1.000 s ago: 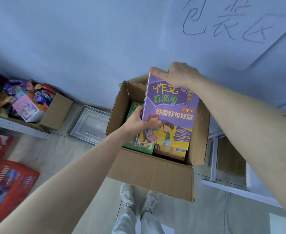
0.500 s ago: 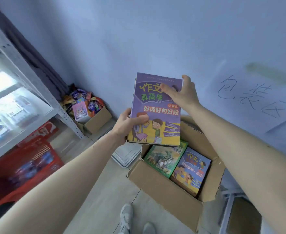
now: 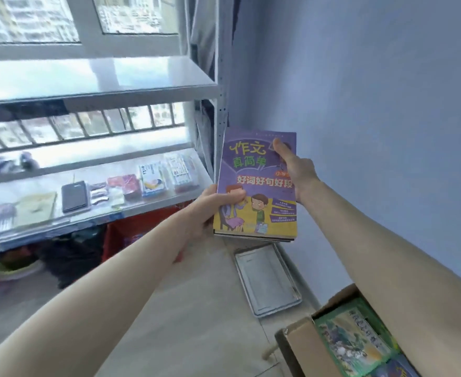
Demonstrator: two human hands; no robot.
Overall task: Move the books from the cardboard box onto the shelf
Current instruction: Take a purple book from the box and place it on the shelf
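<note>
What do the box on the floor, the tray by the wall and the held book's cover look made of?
Box: brown cardboard, matte, raw cut edge. Tray: probably metal, dull silver with a rolled rim. Book: glossy printed paper cover, likely a paperback.

Head-worn wide-angle camera, looking forward and down over both outstretched arms.

There is a single view, taken from the person's head height, facing a corner where a metal shelf (image 3: 99,186) before a window on the left meets a blue wall (image 3: 373,131) on the right. The stack of books (image 3: 256,186) held at arm's length sits near frame centre, close to the lens. The floor (image 3: 196,308) fills the lower middle, and the cardboard box (image 3: 302,346) is cut off at the bottom right corner. Straight lines bow toward the edges, and the left margin is blurred.
</note>
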